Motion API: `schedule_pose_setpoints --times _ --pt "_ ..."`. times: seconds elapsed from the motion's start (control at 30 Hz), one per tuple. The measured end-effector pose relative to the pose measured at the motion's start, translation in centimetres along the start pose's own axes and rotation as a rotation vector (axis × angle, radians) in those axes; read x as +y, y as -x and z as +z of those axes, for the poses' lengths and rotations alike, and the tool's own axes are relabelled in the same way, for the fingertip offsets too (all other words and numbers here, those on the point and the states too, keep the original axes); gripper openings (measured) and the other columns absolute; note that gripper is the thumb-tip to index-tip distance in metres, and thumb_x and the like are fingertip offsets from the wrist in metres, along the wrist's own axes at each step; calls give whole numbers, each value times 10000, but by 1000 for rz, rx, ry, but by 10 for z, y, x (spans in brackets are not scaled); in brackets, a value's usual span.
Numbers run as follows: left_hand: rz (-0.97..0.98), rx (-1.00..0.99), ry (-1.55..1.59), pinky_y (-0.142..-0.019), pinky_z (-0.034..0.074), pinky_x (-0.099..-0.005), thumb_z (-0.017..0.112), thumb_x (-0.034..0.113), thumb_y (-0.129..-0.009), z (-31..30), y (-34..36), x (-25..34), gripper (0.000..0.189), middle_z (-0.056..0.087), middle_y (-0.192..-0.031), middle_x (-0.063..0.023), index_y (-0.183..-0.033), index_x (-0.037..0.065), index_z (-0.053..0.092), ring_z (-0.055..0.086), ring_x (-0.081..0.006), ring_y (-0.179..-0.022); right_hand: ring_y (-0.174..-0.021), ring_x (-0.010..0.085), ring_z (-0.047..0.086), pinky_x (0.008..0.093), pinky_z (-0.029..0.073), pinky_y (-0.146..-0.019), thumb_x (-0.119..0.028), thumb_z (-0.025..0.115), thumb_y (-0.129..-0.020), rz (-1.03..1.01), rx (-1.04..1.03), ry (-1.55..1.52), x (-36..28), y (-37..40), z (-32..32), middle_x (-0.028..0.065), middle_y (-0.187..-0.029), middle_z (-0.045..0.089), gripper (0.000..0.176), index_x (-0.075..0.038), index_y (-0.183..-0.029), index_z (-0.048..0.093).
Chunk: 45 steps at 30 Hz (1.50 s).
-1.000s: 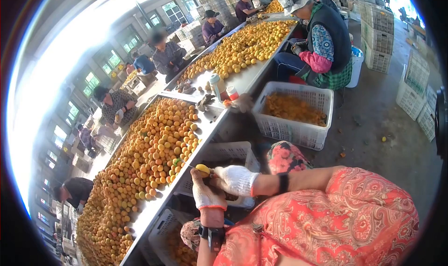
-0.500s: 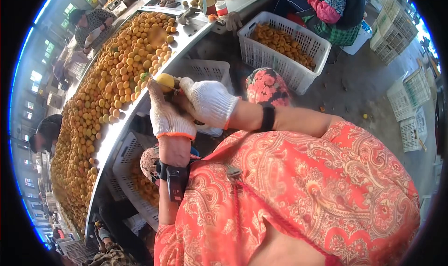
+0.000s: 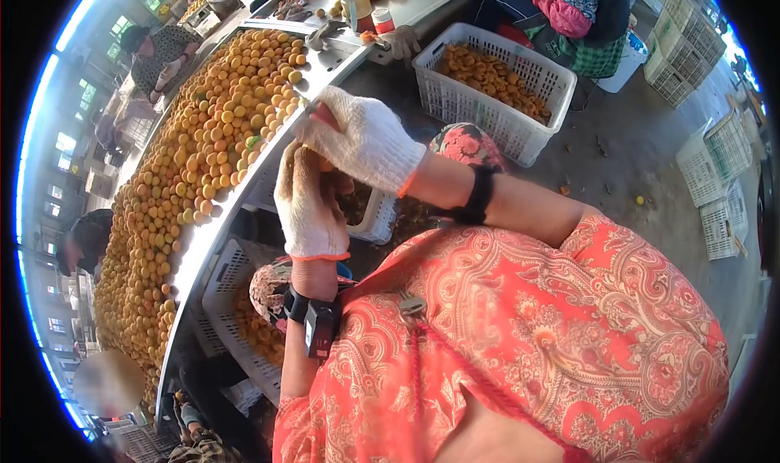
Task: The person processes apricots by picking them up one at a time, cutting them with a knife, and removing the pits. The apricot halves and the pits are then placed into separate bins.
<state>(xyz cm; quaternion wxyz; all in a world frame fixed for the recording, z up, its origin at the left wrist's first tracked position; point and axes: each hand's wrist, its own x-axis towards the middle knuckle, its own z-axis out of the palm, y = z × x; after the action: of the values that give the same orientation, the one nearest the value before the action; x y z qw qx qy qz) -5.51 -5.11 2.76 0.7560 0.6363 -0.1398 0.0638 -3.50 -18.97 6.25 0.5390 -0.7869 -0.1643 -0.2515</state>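
My left hand (image 3: 309,207), in a white knitted glove with brownish-stained fingers, is closed just below the right one. A bit of orange apricot (image 3: 326,165) peeks out between its fingers and my right hand; most of it is hidden. My right hand (image 3: 366,138), gloved too, is curled with thumb against fingers around a small tool with a reddish handle (image 3: 326,115), whose far end I cannot make out. Both hands are beside the metal table edge, above a white crate (image 3: 378,219). Whole apricots (image 3: 231,97) lie heaped on the table to the left.
A white crate (image 3: 431,81) of apricot pieces stands ahead on the right; another crate (image 3: 223,288) with pieces is below the table. A thermos (image 3: 356,8) and a red-white jar (image 3: 383,20) stand on the table's far end. Co-workers sit around; crates (image 3: 686,45) are stacked at right.
Both hands have drawn back from the table edge. The yellow apricot held up between them is now mostly hidden. My right hand has turned, showing the reddish handle.
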Motion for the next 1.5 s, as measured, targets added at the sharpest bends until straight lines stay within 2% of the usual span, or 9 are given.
schedule_pose_setpoints --times 0.3,0.37,0.53,0.7,0.9,0.97,1.0,1.13,1.5 --pt "18 158 -8 -477 357 -202 492 265 -1021 17 1 4 396 593 -839 3 -1353 49 509 469 -54 -565 -796 376 677 438 517 -693 -413 618 -910 182 -171 -29 -1 0 -4 211 -798 676 394 -21 -949 633" --pt "-50 205 29 -794 514 -305 464 184 -1024 19 0 8 314 665 -988 -90 -1278 15 541 619 -163 -957 -776 342 689 405 523 -685 -402 611 -920 148 -146 -190 6 -3 5 206 -798 678 393 -11 -925 645" --pt "-241 193 44 -412 334 -216 497 290 -1028 10 1 14 293 597 -750 -14 -1053 39 645 467 -77 -480 -738 341 677 387 500 -635 -371 607 -936 214 -133 -114 -5 -5 5 205 -757 653 367 -6 -917 632" --pt "-53 180 37 -399 319 -217 510 404 -1008 11 3 -3 340 575 -692 2 -979 83 617 461 -80 -463 -713 401 642 439 463 -597 -388 614 -931 194 -88 -71 -8 -3 13 234 -723 614 377 -23 -844 584" --pt "-504 335 453 -331 253 -266 435 524 -1011 14 4 6 425 511 -607 30 -892 155 610 395 -109 -367 -650 352 644 412 475 -571 -358 649 -911 59 -103 31 -15 3 20 190 -662 615 349 -29 -808 592" --pt "-529 283 703 -807 536 -341 397 540 -1015 19 1 6 477 656 -1106 -28 -1255 172 584 647 -185 -950 -641 349 643 411 472 -563 -354 647 -917 -27 -110 91 -15 5 15 186 -647 606 345 -30 -813 590" --pt "-550 302 691 -1055 421 -379 391 554 -1014 23 2 8 528 569 -1321 -21 -1337 166 545 523 -207 -1236 -641 353 642 414 470 -562 -354 648 -919 -27 -114 98 -15 4 14 185 -648 606 340 -35 -815 588" --pt "-211 333 424 -451 347 -220 446 516 -1015 30 4 -2 460 601 -806 45 -1175 124 625 509 -68 -576 -651 361 641 424 470 -571 -367 652 -913 45 -83 -13 -27 2 11 186 -672 618 351 -38 -805 593" --pt "-476 201 897 -965 500 -418 448 574 -976 29 16 2 498 620 -1191 -40 -1246 170 561 596 -237 -1122 -659 365 648 431 494 -566 -339 718 -834 -173 -63 191 -24 10 20 180 -700 636 302 -54 -781 632"
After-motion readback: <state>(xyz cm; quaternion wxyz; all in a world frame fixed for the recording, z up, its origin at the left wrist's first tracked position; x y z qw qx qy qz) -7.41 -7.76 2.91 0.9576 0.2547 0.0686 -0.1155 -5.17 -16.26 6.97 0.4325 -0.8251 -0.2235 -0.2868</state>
